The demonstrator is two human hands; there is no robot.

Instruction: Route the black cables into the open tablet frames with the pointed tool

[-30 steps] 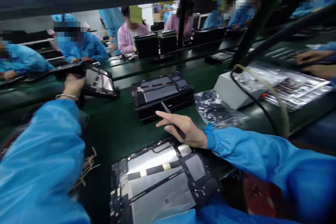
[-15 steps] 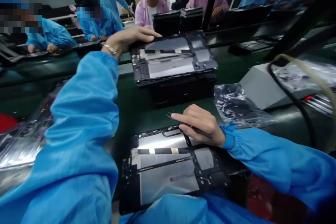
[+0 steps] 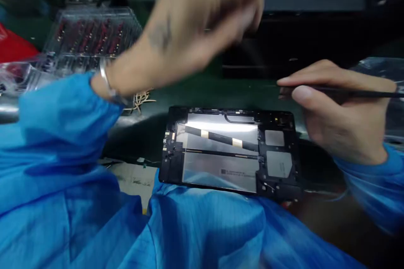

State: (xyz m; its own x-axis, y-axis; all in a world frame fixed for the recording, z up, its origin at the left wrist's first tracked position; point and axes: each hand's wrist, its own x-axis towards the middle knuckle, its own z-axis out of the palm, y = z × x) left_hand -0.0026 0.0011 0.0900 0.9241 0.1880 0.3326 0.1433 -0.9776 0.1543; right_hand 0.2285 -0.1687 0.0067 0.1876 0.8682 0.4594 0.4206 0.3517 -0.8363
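An opened tablet [image 3: 227, 151] lies back side up at the near edge of the green belt, showing silver shields and a black flex strip with yellow tape. My right hand [image 3: 337, 117] hovers just to its right, pinching a thin black tool [image 3: 353, 91] whose tip points left above the tablet's top right corner. My left hand [image 3: 189, 29], with a bracelet at the wrist, is raised above and behind the tablet and is badly blurred by motion. Whether its fingers hold anything cannot be made out. A dark stack of tablets [image 3: 284, 50] sits behind, dim.
A clear plastic tray [image 3: 91, 35] with rows of small red parts lies at the far left. Thin straw-coloured strips [image 3: 140, 100] are scattered on the belt beside my left sleeve. A crinkled plastic bag [image 3: 378, 67] shows at the right edge, something red [image 3: 12, 48] at the left edge.
My view has dropped to the near tablet. My left hand has left the tablet on the dark stack and is swinging back toward me. My right hand still grips the tool, shifted right.
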